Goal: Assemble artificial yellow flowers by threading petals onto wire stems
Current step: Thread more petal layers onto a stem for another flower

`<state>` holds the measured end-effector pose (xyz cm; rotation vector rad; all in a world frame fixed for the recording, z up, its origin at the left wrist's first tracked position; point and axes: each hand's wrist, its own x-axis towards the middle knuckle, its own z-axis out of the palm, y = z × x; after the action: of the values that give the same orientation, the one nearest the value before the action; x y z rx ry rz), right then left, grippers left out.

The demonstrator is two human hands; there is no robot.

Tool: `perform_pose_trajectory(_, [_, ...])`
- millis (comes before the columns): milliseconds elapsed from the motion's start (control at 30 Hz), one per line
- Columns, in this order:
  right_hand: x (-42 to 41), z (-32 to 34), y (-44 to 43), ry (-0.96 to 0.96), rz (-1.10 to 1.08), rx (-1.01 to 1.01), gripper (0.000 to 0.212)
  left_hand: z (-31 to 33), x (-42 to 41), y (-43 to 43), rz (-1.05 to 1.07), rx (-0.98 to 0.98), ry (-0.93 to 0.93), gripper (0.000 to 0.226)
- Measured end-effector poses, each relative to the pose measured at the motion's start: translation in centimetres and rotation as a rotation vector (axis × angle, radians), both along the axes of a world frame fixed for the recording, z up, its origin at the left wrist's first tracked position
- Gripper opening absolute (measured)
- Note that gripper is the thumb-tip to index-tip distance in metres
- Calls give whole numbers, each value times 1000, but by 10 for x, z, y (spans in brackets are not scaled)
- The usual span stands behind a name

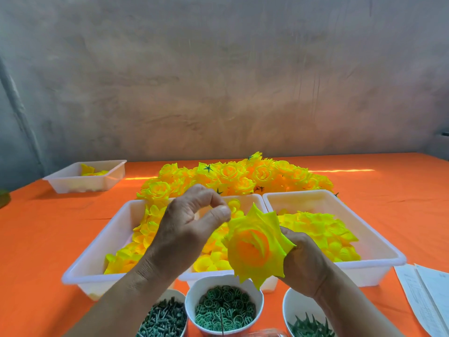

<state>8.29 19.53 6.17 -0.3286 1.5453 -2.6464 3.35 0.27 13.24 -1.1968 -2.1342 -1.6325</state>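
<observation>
Flower held over the trays: the right hand (301, 259) grips a yellow flower (255, 246) from behind, its fingers hidden by petals.
At the flower's 10 o'clock, the left hand (192, 222) presses thumb to forefinger, the other fingers curled; what it pinches cannot be told. Under the hands, the left tray (97, 246), middle tray (245, 197) and right tray (379, 242) hold loose yellow petals. At 6 o'clock, the left cup (175, 293) holds green pegs, the middle cup (194, 295) green rings and the right cup (296, 305) green spiky leaves. Finished flowers (238, 176) are piled at 12 o'clock. At 10 o'clock, the far tray (73, 184) holds a few petals.
</observation>
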Motion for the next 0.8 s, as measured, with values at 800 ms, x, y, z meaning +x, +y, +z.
perform_pose_trajectory(800, [-11, -2, -11, -104, 20, 76, 29, 5, -27, 0, 26, -397, -94, 19])
